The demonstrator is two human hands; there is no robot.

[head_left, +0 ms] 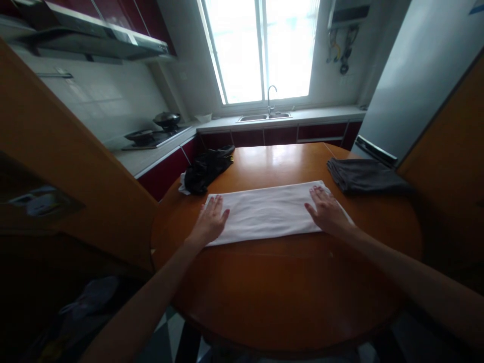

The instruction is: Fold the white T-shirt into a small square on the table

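A white cloth [268, 212], folded into a long strip, lies flat across the round wooden table [287, 287]. My left hand [210, 222] rests palm down on the strip's left end, fingers stretched out and open. On the right end lies my right hand [327, 210], also flat with its fingers spread. Neither hand grips anything.
A crumpled black garment [207, 169] lies at the table's far left edge. A folded grey cloth [363, 176] sits at the far right. Beyond are a counter with a sink [264, 117], a stove with pans [155, 135] and a grey fridge [412, 80].
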